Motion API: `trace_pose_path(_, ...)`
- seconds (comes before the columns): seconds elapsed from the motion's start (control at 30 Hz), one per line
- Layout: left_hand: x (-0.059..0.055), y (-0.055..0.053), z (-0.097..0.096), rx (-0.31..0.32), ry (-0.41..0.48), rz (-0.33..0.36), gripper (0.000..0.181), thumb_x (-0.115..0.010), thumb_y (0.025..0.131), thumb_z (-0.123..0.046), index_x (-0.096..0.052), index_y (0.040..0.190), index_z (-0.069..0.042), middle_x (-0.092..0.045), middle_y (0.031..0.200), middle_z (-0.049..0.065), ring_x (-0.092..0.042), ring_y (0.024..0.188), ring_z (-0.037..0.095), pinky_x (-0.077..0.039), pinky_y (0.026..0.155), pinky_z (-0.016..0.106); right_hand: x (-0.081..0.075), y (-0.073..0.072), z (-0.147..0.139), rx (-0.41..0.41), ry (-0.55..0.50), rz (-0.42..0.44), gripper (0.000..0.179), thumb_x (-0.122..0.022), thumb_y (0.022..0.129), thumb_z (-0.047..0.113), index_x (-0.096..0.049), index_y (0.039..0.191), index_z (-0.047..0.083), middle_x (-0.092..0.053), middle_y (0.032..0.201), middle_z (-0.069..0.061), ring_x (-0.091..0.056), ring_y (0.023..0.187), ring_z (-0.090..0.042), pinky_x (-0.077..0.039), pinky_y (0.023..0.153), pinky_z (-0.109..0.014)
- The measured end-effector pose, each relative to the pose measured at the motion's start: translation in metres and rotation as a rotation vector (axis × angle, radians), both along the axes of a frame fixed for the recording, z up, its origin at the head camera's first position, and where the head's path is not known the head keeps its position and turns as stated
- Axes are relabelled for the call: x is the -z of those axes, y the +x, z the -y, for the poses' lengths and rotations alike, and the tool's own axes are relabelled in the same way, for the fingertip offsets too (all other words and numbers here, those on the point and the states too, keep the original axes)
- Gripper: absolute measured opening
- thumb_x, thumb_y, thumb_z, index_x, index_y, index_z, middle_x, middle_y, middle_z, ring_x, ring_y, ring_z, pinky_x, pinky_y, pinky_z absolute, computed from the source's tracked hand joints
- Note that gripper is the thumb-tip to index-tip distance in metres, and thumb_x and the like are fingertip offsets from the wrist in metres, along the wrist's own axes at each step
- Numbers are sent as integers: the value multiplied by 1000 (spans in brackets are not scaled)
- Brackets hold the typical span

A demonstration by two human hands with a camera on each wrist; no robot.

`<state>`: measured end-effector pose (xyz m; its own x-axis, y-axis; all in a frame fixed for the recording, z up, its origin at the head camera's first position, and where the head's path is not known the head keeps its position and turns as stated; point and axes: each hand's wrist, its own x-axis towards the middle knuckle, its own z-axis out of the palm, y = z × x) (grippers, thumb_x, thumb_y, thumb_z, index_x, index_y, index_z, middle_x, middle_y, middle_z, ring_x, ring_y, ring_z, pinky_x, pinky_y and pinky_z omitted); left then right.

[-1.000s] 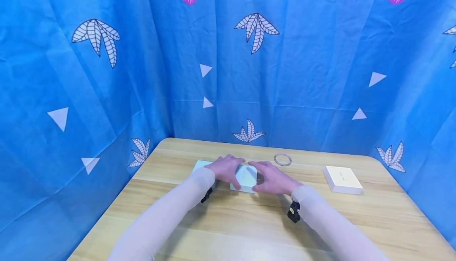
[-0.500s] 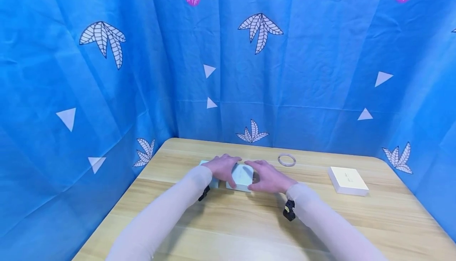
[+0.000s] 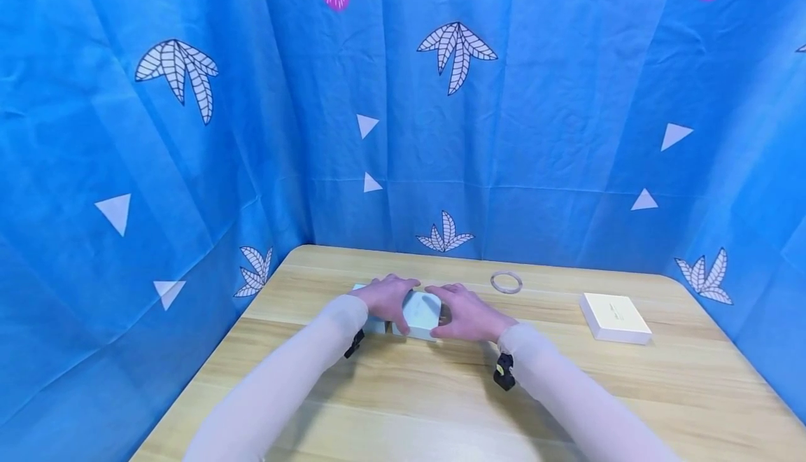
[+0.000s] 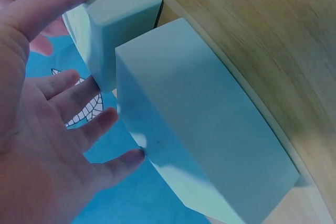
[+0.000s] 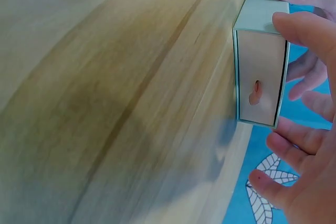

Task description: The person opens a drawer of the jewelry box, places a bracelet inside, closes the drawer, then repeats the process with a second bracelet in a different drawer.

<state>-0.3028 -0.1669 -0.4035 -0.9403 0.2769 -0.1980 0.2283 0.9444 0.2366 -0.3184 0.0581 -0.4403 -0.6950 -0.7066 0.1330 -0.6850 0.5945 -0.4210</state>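
Both my left grip (image 3: 386,297) and right grip (image 3: 469,313) pinch the pale box (image 3: 420,309) between thumb and fingers on the worktop (image 3: 403,395); it has just slid left toward the second box (image 4: 207,114), so I judge the pair to be almost side by side.

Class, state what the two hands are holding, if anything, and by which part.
The left hand and right hand both hold the pale green drawer box, thumbs on its near side, fingertips at its far side.
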Motion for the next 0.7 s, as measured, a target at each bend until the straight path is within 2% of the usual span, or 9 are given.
trace_pose_path(0.4, 5, -3, 2, -33, 2, 13, 107, -95, 61, -43, -42, 154, -31, -54, 141, 5, -50, 114, 28, -45, 94, 51, 1, 0, 1, 2, 15, 0, 92, -81, 79, 49, -39, 156, 21, -50, 150, -11, -49, 133, -31, -50, 100, -52)
trace_pose_path(0.57, 4, 0, 2, -30, 9, 10, 106, -94, 62, -44, -42, 153, -32, -53, 144, 4, -48, 120, 28, -43, 97, 54, 3, 0, 0, -2, 14, -14, 92, -81, 79, 50, -40, 156, 20, -52, 149, -12, -51, 131, -30, -50, 99, -52)
trace_pose_path(0.7, 4, 4, 2, -4, 43, 18, 99, -87, 68, -56, -44, 153, -30, -50, 150, 2, -45, 131, 28, -37, 108, 60, 4, 2, -2, -7, 9, -17, 92, -80, 80, 51, -38, 156, 19, -50, 150, -12, -50, 133, -31, -49, 101, -56)
